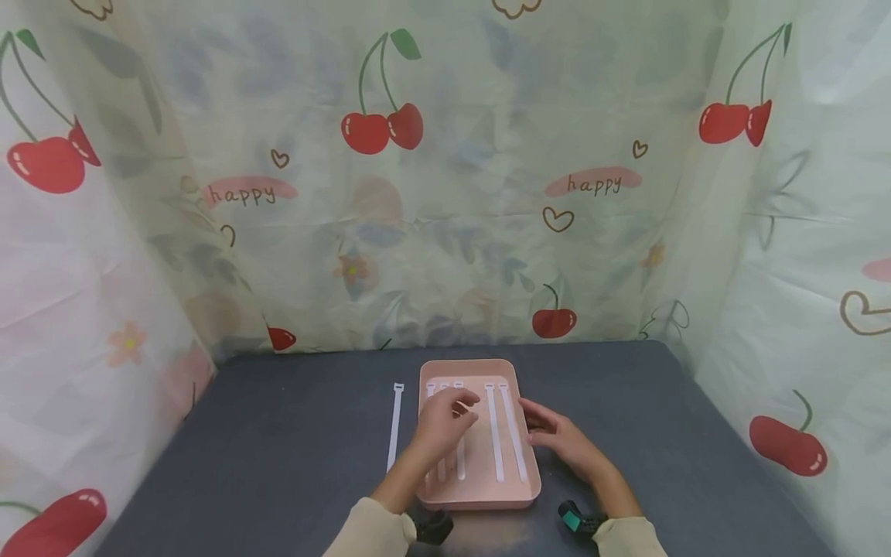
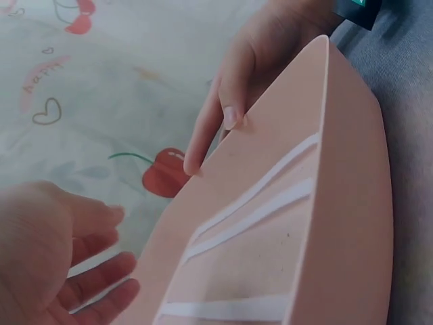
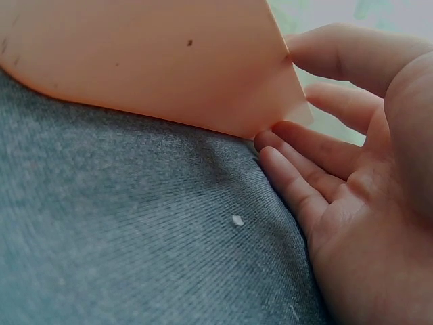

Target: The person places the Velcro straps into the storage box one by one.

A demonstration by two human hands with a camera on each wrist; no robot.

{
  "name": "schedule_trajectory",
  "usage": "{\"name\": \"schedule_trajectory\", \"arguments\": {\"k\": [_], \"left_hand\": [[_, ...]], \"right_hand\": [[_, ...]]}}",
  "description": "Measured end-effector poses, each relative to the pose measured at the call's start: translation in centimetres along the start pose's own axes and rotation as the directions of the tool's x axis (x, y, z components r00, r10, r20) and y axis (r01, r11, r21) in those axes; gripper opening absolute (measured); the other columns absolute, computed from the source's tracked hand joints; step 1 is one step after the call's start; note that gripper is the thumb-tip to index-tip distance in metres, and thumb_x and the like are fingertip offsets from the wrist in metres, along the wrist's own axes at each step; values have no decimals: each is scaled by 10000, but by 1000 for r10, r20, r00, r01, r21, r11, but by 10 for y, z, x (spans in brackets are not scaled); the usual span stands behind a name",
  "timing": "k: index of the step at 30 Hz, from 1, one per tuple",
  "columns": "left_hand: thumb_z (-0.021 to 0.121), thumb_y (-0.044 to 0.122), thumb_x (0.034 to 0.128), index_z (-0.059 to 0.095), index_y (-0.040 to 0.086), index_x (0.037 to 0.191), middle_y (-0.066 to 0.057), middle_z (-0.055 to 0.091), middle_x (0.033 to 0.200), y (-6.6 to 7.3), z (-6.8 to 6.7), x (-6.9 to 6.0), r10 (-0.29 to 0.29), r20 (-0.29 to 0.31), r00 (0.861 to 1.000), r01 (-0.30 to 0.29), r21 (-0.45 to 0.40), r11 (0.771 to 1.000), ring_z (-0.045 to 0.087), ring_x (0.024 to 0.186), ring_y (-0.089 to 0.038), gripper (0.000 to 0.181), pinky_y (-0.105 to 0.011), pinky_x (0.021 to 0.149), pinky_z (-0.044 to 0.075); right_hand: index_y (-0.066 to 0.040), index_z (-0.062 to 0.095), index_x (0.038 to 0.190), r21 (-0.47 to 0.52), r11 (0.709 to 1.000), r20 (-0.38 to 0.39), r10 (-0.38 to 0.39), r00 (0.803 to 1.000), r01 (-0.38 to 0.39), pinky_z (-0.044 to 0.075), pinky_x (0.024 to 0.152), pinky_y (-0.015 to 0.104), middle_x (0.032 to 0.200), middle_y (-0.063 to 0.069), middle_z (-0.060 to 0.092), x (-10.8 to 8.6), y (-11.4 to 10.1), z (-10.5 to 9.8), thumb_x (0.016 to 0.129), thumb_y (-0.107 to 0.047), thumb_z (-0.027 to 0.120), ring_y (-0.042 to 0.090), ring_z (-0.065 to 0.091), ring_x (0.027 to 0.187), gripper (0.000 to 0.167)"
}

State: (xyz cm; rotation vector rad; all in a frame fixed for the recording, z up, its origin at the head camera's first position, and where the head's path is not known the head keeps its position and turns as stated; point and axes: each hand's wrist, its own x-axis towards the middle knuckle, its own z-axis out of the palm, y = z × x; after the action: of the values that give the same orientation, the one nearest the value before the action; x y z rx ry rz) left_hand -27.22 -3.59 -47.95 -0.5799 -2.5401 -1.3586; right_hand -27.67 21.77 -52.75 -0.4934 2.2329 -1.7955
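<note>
A pink rectangular tray [image 1: 480,495] lies on the table, with several flat white straps [image 1: 495,437] with slotted heads lengthwise inside. My left hand [image 1: 443,418] is over the tray's left half, fingers loosely bent and nothing between them; it partly covers the straps on that side. At the tray's right wall is my right hand [image 1: 562,442]. Its fingertips [image 3: 298,57] touch the outside of the wall in the right wrist view, without curling round it. Left of the tray, another white strap [image 1: 395,425] lies on the table, its lower end hidden by the left forearm.
The dark grey table [image 1: 299,449] is enclosed at the back and sides by a printed curtain [image 1: 459,255] with cherries. Each wrist carries a black device [image 1: 581,520]. A tiny white scrap [image 3: 237,220] lies on the cloth beside the tray.
</note>
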Motion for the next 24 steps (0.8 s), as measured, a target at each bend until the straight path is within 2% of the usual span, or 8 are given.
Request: {"name": "schedule_trajectory", "arguments": {"k": [3,7,11,14,16,18,21,24], "left_hand": [[702,-6,834,707,54,1029,-64,672,1001,-5,-4,-3,55,-65,996,-56,-13,998,657,865,-233,204,-343,770,541],[713,-38,810,715,65,993,-59,679,984,-12,-10,-7,134,-149,980,-142,-47,989,666,842,-242,210,-386,742,559],[708,-82,795,718,85,957,-27,672,965,-24,-14,-10,209,-227,951,-233,-84,969,650,842,-237,233,-391,726,563],[713,-101,776,720,105,929,-1,670,957,-32,-17,-11,250,-290,924,-277,-54,959,635,841,-208,256,-375,721,558],[720,-109,762,723,106,917,2,673,956,-36,-20,-12,267,-325,907,-291,-27,956,631,846,-189,265,-377,715,554],[728,-109,759,727,107,907,2,677,961,-38,-24,-14,262,-352,899,-284,-10,959,636,866,-178,262,-383,720,552],[736,-110,758,730,106,893,2,683,968,-42,-30,-15,239,-377,895,-255,8,967,634,893,-170,255,-383,728,541],[741,-106,760,731,103,883,1,689,968,-48,-34,-16,209,-391,897,-216,26,976,627,896,-162,242,-378,738,521]], "right_hand": [[-19,336,1497,2,1000,-5,2,1000,-2,390,1028,493,1462,220,419,0,1,0,921,-143,654,369,461,1277,670],[-25,333,1500,7,1000,-1,0,1000,0,389,1031,488,1463,217,419,0,1,0,922,-152,656,367,460,1279,674],[-36,337,1502,6,1000,2,0,1000,0,399,1028,452,1465,208,420,0,2,-1,922,-157,657,359,464,1278,673],[-50,343,1503,9,1000,0,5,1000,-5,404,1024,423,1469,193,422,0,3,-1,920,-157,660,349,463,1281,672],[-53,345,1502,8,1000,-2,6,1000,-6,403,1026,427,1469,191,422,1,3,-1,919,-153,661,347,463,1283,671],[-53,346,1502,4,1000,-5,9,1000,-9,399,1029,443,1468,191,424,0,3,-1,918,-154,661,346,464,1282,671],[-44,341,1502,0,1000,-6,7,1000,-7,396,1030,458,1466,202,423,0,2,0,921,-148,658,352,464,1280,670],[-39,339,1502,1,1000,-6,5,1000,-5,410,1019,411,1465,206,422,0,1,0,921,-141,656,356,462,1281,669]]}}
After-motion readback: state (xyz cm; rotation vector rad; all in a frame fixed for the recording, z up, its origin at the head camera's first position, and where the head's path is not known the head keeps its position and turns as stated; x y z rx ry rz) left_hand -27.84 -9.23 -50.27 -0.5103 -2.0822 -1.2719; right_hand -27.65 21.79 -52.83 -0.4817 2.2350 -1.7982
